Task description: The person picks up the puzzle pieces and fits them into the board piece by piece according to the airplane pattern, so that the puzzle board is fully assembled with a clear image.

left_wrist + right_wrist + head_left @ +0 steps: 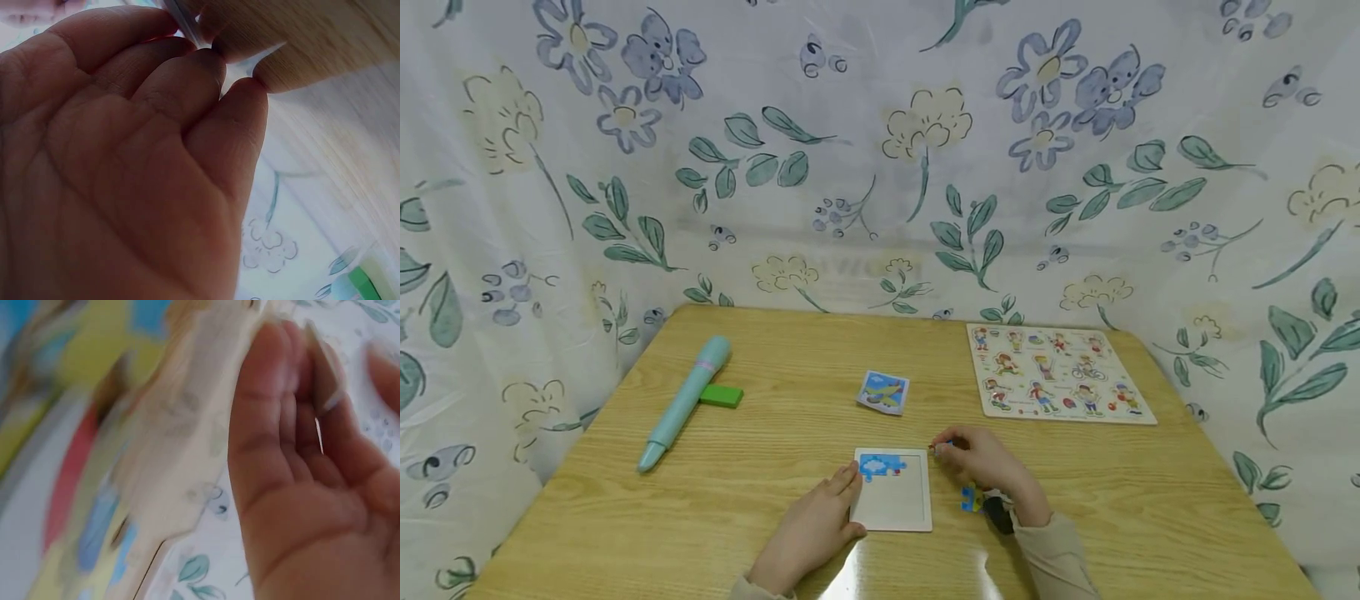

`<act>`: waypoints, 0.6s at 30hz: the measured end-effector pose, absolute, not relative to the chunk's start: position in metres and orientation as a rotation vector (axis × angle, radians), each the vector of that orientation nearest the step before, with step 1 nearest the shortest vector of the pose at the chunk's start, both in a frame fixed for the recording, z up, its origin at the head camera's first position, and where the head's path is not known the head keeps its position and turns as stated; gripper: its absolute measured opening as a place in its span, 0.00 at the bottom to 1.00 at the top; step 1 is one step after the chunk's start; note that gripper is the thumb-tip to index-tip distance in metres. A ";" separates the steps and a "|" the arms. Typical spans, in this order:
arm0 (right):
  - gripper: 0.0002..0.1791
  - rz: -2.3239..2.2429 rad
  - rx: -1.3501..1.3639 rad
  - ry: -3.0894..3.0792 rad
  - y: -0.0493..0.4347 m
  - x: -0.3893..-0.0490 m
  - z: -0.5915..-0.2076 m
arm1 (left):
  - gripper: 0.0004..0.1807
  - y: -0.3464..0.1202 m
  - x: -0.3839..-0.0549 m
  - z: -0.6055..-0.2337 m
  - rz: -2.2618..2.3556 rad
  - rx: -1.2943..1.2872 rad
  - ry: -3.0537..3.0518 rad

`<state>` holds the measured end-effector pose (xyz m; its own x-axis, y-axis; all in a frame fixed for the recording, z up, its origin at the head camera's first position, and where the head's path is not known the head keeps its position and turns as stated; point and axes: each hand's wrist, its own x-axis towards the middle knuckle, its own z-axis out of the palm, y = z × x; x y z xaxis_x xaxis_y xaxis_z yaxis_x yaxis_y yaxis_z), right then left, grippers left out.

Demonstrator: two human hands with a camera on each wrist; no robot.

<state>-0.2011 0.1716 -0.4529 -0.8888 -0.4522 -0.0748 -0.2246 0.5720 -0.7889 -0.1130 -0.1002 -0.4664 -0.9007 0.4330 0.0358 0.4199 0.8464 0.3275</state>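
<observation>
Two bare hands work at one white puzzle tray (891,508) on the wooden table (790,358), directly in front of you. Your left hand (815,523) lies at the tray's left side, fingers relaxed and nearly straight, fingertips touching the edge and grasping nothing. Your right hand (983,460), just off the tray's upper right corner, pinches one small puzzle piece (325,374) between thumb and fingers. Inside the tray, one joined strip of blue puzzle pieces (880,464) fills the upper left; how many make it up cannot be told. Below your right hand, beside the tray, lie blue-and-yellow loose pieces (971,500), partly hidden, their number unclear. Beyond the tray sits one picture card (883,392) showing a yellow airplane. To the far right is one board (1060,375) of printed figures in three rows; to the left, one teal pen-shaped object (685,404) lies slantwise, with one green block (722,396) just beside it. One floral cloth (865,167) hangs behind the table.
</observation>
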 end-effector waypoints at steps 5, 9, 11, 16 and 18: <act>0.10 -1.351 -0.573 2.463 0.161 -0.204 -0.450 | 0.39 -0.100 -0.112 -0.466 0.519 0.680 2.974; 0.10 -1.348 -0.553 2.477 0.150 -0.209 -0.449 | 0.39 -0.101 -0.112 -0.466 0.510 0.686 2.980; 0.08 -1.300 -0.567 2.525 0.145 -0.211 -0.450 | 0.39 -0.101 -0.112 -0.466 0.506 0.688 2.986; 0.07 -1.226 -0.625 2.531 0.135 -0.215 -0.453 | 0.39 -0.101 -0.114 -0.468 0.530 0.669 2.973; 0.06 -1.250 -0.613 2.465 0.132 -0.216 -0.456 | 0.39 -0.100 -0.114 -0.468 0.543 0.661 2.969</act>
